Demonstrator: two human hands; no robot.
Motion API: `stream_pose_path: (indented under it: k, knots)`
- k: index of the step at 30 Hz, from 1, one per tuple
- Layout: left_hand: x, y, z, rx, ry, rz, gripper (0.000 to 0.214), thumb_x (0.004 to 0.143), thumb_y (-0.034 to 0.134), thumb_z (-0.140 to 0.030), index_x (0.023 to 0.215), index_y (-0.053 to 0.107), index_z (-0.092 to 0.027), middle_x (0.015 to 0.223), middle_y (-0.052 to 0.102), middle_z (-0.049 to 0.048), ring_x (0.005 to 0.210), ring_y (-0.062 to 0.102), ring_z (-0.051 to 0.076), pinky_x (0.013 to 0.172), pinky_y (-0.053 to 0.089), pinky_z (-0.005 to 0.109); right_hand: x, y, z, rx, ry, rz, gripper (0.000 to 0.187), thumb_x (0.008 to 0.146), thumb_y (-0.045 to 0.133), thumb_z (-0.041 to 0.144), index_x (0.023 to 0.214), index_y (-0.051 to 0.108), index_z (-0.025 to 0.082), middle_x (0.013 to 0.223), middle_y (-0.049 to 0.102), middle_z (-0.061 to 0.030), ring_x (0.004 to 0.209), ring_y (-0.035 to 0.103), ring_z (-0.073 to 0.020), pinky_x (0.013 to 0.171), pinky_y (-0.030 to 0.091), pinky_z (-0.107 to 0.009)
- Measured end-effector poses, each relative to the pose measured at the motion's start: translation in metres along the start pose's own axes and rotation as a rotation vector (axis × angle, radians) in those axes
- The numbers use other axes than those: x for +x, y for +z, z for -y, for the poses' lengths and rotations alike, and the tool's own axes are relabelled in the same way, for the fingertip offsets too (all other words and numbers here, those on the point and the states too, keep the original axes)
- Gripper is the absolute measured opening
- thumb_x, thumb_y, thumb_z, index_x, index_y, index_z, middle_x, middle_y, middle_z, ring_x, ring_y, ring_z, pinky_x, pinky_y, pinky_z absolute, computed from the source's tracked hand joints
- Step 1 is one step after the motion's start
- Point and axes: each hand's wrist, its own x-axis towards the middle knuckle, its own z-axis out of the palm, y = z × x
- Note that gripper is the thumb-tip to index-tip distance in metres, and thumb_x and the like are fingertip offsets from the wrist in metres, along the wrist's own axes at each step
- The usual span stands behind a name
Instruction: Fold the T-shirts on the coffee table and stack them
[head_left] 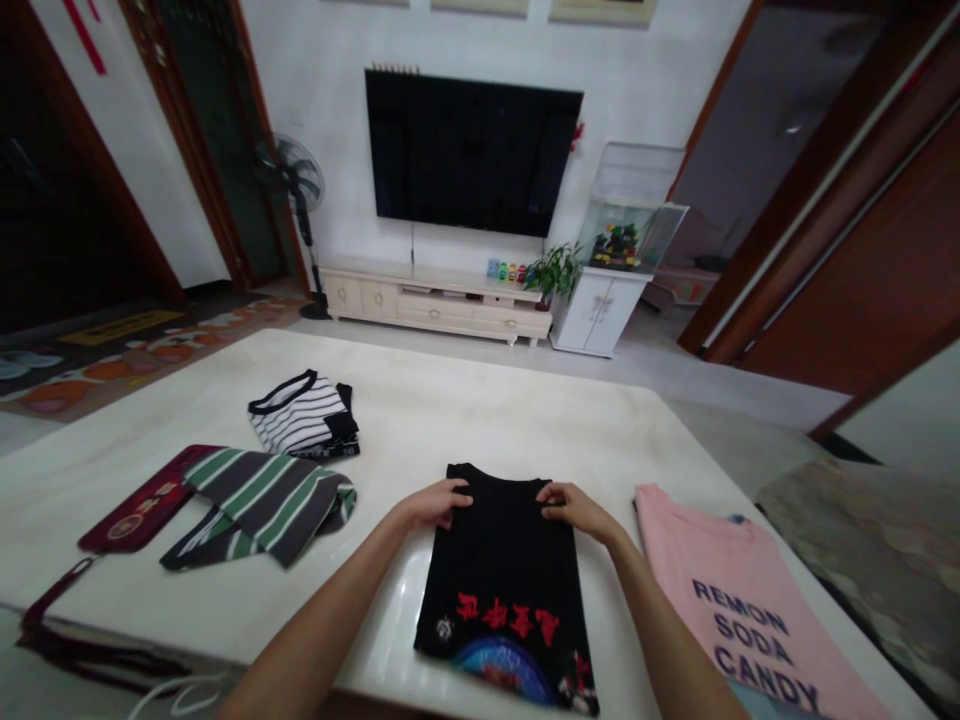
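Note:
A black T-shirt [506,570] with red characters and a blue print lies folded lengthwise on the white table [465,420] right in front of me. My left hand [435,502] pinches its far left corner near the collar. My right hand [574,505] pinches the far right corner. Both hands have fingers curled onto the fabric.
A pink shirt [735,600] with "REMON SODA CANDY" lies to the right. On the left lie a green striped shirt [266,505], a folded black-and-white striped shirt [304,415] and a dark red bag [146,500]. Beyond the table stand a TV [469,155], a low cabinet, a fan and a fish tank.

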Motion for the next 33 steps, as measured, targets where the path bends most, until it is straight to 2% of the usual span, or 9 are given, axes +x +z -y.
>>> stream_pose_path:
  k: [5,8,11,15,21,25,29,31,33]
  knots:
    - [-0.001,-0.028,-0.007,0.070,0.066,0.046,0.039,0.068,0.064,-0.039,0.099,0.051,-0.019,0.064,0.051,-0.0057,0.048,0.046,0.006,0.046,0.033,0.019,0.014,-0.014,0.000,-0.021,-0.045,-0.006,0.021,0.071,0.058,0.022,0.091,0.062,0.016,0.084,0.065,-0.0014,0.079,0.059,-0.0143,0.071,0.045,-0.025]
    - [0.009,-0.041,-0.017,0.349,0.157,-0.155,0.027,0.075,0.056,-0.038,0.092,0.056,-0.017,0.068,0.055,-0.0021,0.058,0.053,0.011,0.055,0.040,0.023,0.033,-0.013,-0.004,-0.106,-0.004,-0.081,0.019,0.076,0.057,0.021,0.095,0.060,0.017,0.093,0.064,-0.0032,0.087,0.059,-0.0155,0.078,0.045,-0.028]
    - [0.024,-0.046,-0.017,0.600,0.224,-0.356,0.013,0.067,0.064,-0.027,0.069,0.058,-0.016,0.069,0.057,0.0011,0.077,0.057,0.020,0.072,0.042,0.031,0.046,-0.002,-0.014,-0.243,0.096,-0.159,0.022,0.082,0.057,0.026,0.102,0.058,0.016,0.102,0.061,-0.0055,0.092,0.058,-0.0174,0.081,0.046,-0.036]
    - [0.037,-0.039,-0.009,0.643,0.300,-0.491,0.012,0.059,0.067,-0.016,0.065,0.058,-0.017,0.086,0.059,0.0052,0.098,0.051,0.025,0.088,0.036,0.036,0.044,0.010,-0.023,-0.379,0.195,-0.205,0.032,0.086,0.053,0.034,0.113,0.052,0.018,0.116,0.054,-0.0068,0.098,0.055,-0.0189,0.082,0.047,-0.041]
    - [0.031,-0.024,-0.015,0.543,0.380,-0.447,0.008,0.067,0.062,-0.020,0.069,0.055,-0.017,0.067,0.057,-0.0014,0.068,0.055,0.015,0.067,0.044,0.028,0.025,0.000,-0.004,-0.402,0.205,-0.179,0.030,0.087,0.052,0.034,0.111,0.053,0.017,0.112,0.056,-0.0061,0.093,0.057,-0.0171,0.078,0.049,-0.038]
    - [0.006,-0.017,-0.053,0.456,0.482,-0.435,0.014,0.069,0.062,-0.022,0.079,0.056,-0.015,0.067,0.055,-0.0027,0.066,0.054,0.012,0.064,0.043,0.024,-0.002,-0.035,0.033,-0.349,0.083,-0.294,0.019,0.083,0.055,0.030,0.093,0.060,0.015,0.092,0.063,-0.0034,0.081,0.060,-0.0153,0.073,0.049,-0.031]
    - [-0.050,-0.008,-0.104,0.385,0.733,-0.323,0.044,0.071,0.064,-0.025,0.112,0.052,-0.016,0.084,0.056,-0.0003,0.077,0.055,0.012,0.073,0.044,0.025,-0.057,-0.064,0.086,-0.303,-0.098,-0.556,0.018,0.081,0.053,0.029,0.092,0.059,0.017,0.092,0.063,-0.0041,0.087,0.058,-0.0176,0.074,0.046,-0.029]
    - [-0.080,-0.003,-0.118,0.464,0.844,-0.248,0.044,0.073,0.062,-0.026,0.116,0.054,-0.018,0.094,0.056,0.0025,0.087,0.055,0.014,0.078,0.044,0.027,-0.092,-0.060,0.111,-0.309,-0.248,-0.691,0.017,0.079,0.054,0.030,0.091,0.059,0.019,0.091,0.062,-0.0039,0.086,0.057,-0.0178,0.073,0.045,-0.030]
    - [-0.103,0.000,-0.115,0.615,0.897,-0.218,0.034,0.077,0.059,-0.025,0.110,0.060,-0.019,0.098,0.056,0.0041,0.093,0.054,0.015,0.083,0.043,0.027,-0.127,-0.040,0.128,-0.343,-0.385,-0.753,0.013,0.079,0.055,0.028,0.088,0.059,0.020,0.088,0.061,-0.0042,0.083,0.057,-0.0179,0.073,0.045,-0.030]
